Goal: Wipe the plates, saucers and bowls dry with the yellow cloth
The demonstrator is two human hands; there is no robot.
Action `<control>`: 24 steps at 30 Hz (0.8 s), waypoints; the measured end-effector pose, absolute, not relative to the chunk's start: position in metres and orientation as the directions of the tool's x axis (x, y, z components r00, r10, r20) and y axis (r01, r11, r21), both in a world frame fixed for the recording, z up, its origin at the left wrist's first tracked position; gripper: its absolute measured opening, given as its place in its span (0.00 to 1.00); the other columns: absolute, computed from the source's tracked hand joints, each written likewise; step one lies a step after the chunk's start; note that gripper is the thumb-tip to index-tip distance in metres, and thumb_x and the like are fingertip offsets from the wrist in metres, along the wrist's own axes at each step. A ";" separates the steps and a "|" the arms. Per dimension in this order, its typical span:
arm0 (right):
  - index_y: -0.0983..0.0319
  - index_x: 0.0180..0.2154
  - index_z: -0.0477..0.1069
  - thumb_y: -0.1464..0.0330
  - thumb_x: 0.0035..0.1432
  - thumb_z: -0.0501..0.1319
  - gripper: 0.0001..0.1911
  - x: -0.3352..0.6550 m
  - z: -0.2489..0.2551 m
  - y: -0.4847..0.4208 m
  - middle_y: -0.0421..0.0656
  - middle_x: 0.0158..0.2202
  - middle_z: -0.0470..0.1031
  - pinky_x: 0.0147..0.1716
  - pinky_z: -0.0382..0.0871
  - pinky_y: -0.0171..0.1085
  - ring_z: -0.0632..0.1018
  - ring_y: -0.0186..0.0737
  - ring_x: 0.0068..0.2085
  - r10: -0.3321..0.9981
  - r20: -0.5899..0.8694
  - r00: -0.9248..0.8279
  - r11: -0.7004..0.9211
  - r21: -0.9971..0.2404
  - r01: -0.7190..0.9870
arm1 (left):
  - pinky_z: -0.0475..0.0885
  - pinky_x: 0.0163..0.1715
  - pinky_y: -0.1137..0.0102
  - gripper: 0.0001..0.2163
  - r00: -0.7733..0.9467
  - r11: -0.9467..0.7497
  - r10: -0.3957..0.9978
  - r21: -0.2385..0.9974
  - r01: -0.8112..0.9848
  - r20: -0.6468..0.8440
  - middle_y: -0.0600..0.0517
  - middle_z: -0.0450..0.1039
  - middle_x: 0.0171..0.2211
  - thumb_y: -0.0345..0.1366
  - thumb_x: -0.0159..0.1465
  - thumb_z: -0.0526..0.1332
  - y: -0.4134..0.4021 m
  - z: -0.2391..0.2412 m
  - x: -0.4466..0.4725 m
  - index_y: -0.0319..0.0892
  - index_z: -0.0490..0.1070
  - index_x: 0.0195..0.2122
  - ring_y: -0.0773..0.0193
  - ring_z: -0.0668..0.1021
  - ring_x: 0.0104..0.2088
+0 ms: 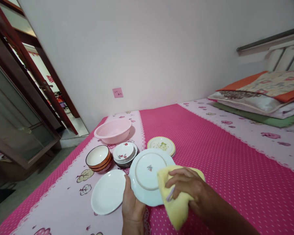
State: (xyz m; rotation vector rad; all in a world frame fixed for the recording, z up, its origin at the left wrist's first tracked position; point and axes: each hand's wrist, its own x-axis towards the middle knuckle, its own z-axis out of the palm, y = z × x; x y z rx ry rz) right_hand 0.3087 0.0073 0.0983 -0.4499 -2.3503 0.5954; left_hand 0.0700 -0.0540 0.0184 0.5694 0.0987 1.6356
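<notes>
A white plate with a scalloped rim (147, 169) is tilted up, its underside with a ring and a small printed mark facing me. My left hand (133, 202) grips it at the lower left edge, thumb along the rim. In my right hand (188, 186) is a bunched yellow cloth (178, 212), pressed against the plate's right side. A plain white plate (107, 192) lies just left of my left hand. Behind the held plate are a stack of small flowered dishes (123, 151) and a few yellow-rimmed plates (161, 143).
Orange-brown bowls (98, 158) are stacked at the left, with a pink basin (114, 130) behind them. All this rests on a pink patterned bedspread (235, 169). Folded bedding (262, 98) lies at the far right. A pink note (117, 92) is on the wall; a doorway opens at left.
</notes>
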 end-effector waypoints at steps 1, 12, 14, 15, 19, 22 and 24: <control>0.52 0.38 0.81 0.73 0.58 0.54 0.18 0.313 0.100 0.012 0.42 0.50 0.83 0.59 0.71 0.53 0.77 0.49 0.58 0.521 0.537 -0.663 0.808 -0.560 0.181 | 0.47 0.72 0.60 0.32 -0.032 -0.163 0.945 0.384 -0.909 0.325 0.44 0.76 0.59 0.58 0.73 0.44 -0.054 0.021 0.071 0.43 0.76 0.59 0.56 0.71 0.66; 0.66 0.53 0.75 0.47 0.56 0.68 0.33 0.304 0.090 0.029 0.53 0.40 0.84 0.33 0.78 0.43 0.85 0.54 0.37 0.942 -0.073 -0.327 -0.161 -0.955 -0.250 | 0.47 0.71 0.65 0.26 -0.003 -0.144 0.904 0.299 -0.943 0.427 0.47 0.72 0.61 0.46 0.78 0.40 -0.057 0.027 0.082 0.43 0.73 0.62 0.63 0.73 0.63; 0.66 0.52 0.75 0.49 0.52 0.73 0.34 0.297 0.095 0.021 0.54 0.43 0.84 0.37 0.79 0.44 0.85 0.55 0.40 0.897 -0.026 -0.442 -0.188 -0.926 -0.327 | 0.48 0.71 0.64 0.25 -0.023 -0.162 0.914 0.312 -0.936 0.405 0.47 0.74 0.60 0.45 0.78 0.42 -0.057 0.025 0.083 0.43 0.75 0.60 0.62 0.75 0.62; 0.65 0.53 0.74 0.51 0.50 0.74 0.34 0.294 0.098 0.017 0.54 0.44 0.84 0.39 0.79 0.45 0.85 0.55 0.41 0.882 -0.005 -0.471 -0.192 -0.916 -0.351 | 0.49 0.71 0.62 0.24 -0.037 -0.172 0.927 0.335 -0.926 0.374 0.46 0.75 0.58 0.43 0.78 0.43 -0.057 0.025 0.085 0.43 0.76 0.59 0.61 0.76 0.62; 0.64 0.54 0.73 0.54 0.52 0.74 0.32 0.292 0.109 0.003 0.54 0.43 0.84 0.40 0.79 0.47 0.85 0.55 0.41 0.904 0.000 -0.427 -0.175 -0.913 -0.370 | 0.53 0.71 0.55 0.16 -0.222 -0.256 0.967 0.466 -0.847 0.127 0.45 0.81 0.53 0.37 0.74 0.55 -0.058 0.032 0.096 0.44 0.81 0.54 0.54 0.75 0.62; 0.64 0.53 0.73 0.53 0.53 0.72 0.31 0.298 0.112 -0.006 0.52 0.40 0.84 0.35 0.80 0.46 0.85 0.55 0.37 0.955 0.060 -0.291 -0.024 -0.961 -0.276 | 0.57 0.70 0.53 0.17 -0.378 -0.245 0.922 0.634 -0.734 -0.081 0.43 0.78 0.57 0.37 0.69 0.64 -0.061 0.055 0.108 0.45 0.77 0.59 0.50 0.73 0.65; 0.62 0.50 0.75 0.54 0.54 0.71 0.26 0.300 0.113 -0.011 0.50 0.38 0.84 0.31 0.80 0.44 0.84 0.52 0.34 0.970 0.198 -0.141 0.184 -0.977 -0.108 | 0.58 0.69 0.52 0.22 -0.471 -0.201 0.868 0.759 -0.619 -0.155 0.43 0.72 0.64 0.40 0.66 0.69 -0.066 0.075 0.115 0.46 0.75 0.61 0.48 0.70 0.66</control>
